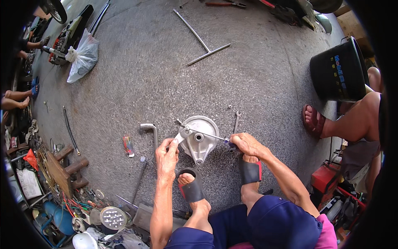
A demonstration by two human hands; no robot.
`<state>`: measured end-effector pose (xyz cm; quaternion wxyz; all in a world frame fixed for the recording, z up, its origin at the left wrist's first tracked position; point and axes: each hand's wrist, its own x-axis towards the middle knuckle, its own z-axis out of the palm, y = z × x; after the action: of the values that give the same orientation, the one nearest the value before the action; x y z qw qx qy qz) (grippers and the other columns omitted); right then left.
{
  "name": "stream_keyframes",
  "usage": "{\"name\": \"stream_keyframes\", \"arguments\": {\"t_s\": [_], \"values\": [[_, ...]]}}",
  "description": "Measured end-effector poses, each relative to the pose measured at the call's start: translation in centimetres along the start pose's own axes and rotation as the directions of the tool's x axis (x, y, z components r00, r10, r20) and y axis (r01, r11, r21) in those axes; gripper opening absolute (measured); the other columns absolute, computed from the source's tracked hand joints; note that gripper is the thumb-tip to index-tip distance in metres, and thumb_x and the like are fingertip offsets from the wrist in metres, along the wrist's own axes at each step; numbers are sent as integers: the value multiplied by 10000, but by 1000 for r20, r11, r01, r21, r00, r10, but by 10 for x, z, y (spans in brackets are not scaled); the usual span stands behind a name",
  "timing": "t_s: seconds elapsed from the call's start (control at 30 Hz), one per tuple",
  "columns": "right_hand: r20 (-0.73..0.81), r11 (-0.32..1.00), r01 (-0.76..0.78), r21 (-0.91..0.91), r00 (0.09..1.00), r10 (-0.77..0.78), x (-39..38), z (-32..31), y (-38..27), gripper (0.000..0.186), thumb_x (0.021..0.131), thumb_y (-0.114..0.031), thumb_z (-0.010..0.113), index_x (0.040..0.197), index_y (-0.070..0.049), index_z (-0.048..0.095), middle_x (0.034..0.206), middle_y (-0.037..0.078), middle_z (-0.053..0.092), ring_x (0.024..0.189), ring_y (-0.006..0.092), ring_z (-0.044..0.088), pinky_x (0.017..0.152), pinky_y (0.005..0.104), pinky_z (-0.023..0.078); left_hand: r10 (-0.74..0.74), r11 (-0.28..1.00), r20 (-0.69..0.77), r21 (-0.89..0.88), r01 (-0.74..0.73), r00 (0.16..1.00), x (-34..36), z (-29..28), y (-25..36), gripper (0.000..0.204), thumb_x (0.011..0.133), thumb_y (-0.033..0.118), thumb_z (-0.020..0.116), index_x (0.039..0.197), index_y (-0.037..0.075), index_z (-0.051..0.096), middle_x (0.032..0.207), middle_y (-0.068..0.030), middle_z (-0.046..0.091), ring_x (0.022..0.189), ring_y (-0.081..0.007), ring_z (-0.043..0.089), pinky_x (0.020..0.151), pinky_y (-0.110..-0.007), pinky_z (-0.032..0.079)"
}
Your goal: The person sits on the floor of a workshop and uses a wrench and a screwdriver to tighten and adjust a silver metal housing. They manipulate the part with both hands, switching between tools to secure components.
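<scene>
A round silver brake plate (208,132) with a hub hole and raised ribs lies on the ground between my feet. My left hand (167,157) is closed, thumb and fingers pinching a flat metal lever (181,136) at the plate's left side. A screwdriver (212,136) crosses over the plate, its thin shaft reaching the lever's upper end. Its blue handle sits in my closed right hand (245,144), just right of the plate. Whether the tip is seated in anything is too small to tell.
Around the plate lie an open-end wrench (237,120), a bent pipe-like wrench (155,133), a small tube (128,147) and a dark rod (140,180). A T-handle wrench (197,36) lies farther off. At right stand a black bucket (338,72) and another person's sandalled foot (314,120).
</scene>
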<state>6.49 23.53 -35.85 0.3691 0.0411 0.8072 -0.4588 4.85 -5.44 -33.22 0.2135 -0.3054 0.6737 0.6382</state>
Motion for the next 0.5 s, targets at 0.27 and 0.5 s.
{"name": "stream_keyframes", "arguments": {"t_s": [0.27,0.5], "values": [[273,988,-67,-138,957,103,-33,5,-18,490,915,-433,390,878,-14,641,760,220,650,786,395,651,737,461,487,-223,974,107,-27,227,969,-43,-29,-43,215,962,225,596,887,29,644,639,8,534,490,-65,446,436,-218,343],[287,941,-80,-329,941,180,-42,19,-43,405,931,-402,414,937,-70,646,854,233,684,881,449,649,795,533,478,-228,904,-19,-375,204,973,-71,-4,-69,233,1002,255,563,906,46,601,665,13,524,521,-69,467,470,-221,358]]}}
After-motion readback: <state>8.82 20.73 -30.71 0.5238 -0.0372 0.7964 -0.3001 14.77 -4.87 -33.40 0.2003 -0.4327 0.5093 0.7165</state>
